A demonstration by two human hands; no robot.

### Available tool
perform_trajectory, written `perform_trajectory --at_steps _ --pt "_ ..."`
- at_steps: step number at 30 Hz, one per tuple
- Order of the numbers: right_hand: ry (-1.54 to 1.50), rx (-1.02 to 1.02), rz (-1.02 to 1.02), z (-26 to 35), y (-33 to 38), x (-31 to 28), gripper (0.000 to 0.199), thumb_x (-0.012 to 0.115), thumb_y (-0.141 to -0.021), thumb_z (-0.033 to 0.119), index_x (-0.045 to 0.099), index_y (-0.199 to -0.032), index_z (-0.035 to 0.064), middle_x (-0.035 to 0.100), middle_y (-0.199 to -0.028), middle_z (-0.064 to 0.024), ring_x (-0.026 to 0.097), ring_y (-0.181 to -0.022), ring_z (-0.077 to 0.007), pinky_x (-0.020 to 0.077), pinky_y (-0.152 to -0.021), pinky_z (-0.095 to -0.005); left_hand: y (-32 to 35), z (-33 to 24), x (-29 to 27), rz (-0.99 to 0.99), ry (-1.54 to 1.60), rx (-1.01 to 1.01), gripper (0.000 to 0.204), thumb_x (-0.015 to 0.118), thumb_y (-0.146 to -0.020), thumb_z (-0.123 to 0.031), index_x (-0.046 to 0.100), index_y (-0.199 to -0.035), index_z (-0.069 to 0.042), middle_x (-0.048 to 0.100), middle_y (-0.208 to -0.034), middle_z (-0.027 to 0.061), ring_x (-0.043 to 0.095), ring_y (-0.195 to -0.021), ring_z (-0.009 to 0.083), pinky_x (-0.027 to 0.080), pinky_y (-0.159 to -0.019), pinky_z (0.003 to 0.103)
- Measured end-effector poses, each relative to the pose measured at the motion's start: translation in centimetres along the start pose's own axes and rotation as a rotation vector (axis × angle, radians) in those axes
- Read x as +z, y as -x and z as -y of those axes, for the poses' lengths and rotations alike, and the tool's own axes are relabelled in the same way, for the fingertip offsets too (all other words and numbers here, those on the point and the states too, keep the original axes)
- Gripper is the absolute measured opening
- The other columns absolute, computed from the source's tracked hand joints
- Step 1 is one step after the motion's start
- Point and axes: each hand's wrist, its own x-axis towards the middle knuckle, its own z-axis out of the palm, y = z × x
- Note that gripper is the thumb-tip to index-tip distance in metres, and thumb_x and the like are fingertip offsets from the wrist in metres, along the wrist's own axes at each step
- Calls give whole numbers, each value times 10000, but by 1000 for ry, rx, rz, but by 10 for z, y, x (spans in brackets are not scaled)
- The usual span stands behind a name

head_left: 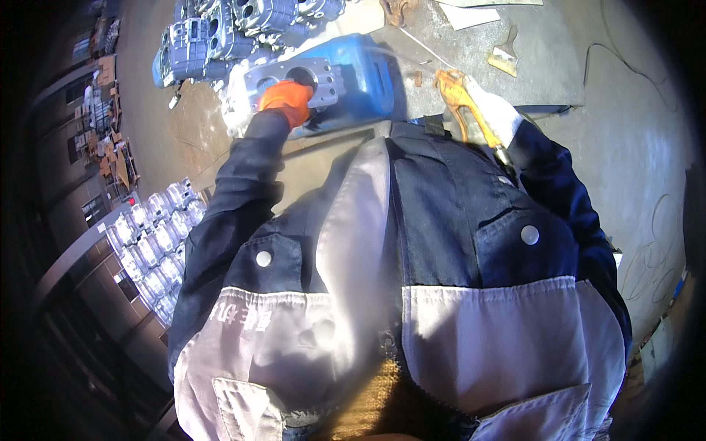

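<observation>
My left hand (285, 103), in an orange glove, grips a silver machined metal casting (329, 82) with large round bores. The casting sits over a blue plastic container (379, 81), and my fingers are partly hidden at its bore. Off to the right, my right hand (494, 112), in a white glove, is closed around an orange-yellow air blow gun (462, 92). Its long thin nozzle slants up and left over the table, pointing away from the casting. At the handle's lower end a hose fitting (503, 155) shows.
Several grey metal housings (243, 33) crowd the far left of the worktable (548, 77). A paintbrush (505, 57) and white sheets (468, 16) lie at the far right. Shiny castings (158, 242) stand in rows at the lower left. A thin cable (614, 51) trails on the right-hand floor.
</observation>
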Motion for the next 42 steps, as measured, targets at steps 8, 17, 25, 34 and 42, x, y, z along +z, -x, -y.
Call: perform_trajectory --at_steps 8,17,25,34,42 --pt "-76 -91 73 40 -19 -13 489 330 -1015 348 396 -1338 -12 535 -1253 -133 549 -1119 -200 413 -1004 -305 -44 135 103 -362 1511 400 384 520 -919 -224 533 -1228 4 631 -1120 127 611 -1024 215 505 -886 360" --pt "139 127 159 23 -41 18 494 350 -1012 344 371 -1340 -26 438 -1356 -109 437 -1219 -153 347 -1021 -250 -75 110 278 -676 1341 -56 349 489 -897 -255 538 -1170 -43 604 -940 95 601 -844 229 487 -724 330" --pt "1239 394 266 5 -100 85 761 192 -913 665 593 -1180 76 649 -930 -218 628 -874 -322 472 -791 -407 8 18 142 -661 1381 -182 486 535 -931 -283 428 -1320 -13 513 -1278 143 504 -1147 263 416 -934 321" --pt "1754 -272 406 33 -32 31 460 423 -941 366 433 -1290 67 610 -880 -250 604 -835 -398 468 -779 -436 -6 10 145 -743 1283 -377 325 404 -976 -235 514 -754 -24 418 -566 -1 386 -521 117 306 -473 305" --pt "1530 337 119 38 -6 -20 476 409 -948 445 614 -1027 23 615 -706 -198 620 -645 -329 488 -632 -382 -15 26 163 -812 1199 -327 262 436 -955 -246 496 -767 -75 440 -614 -7 422 -549 124 346 -494 291"
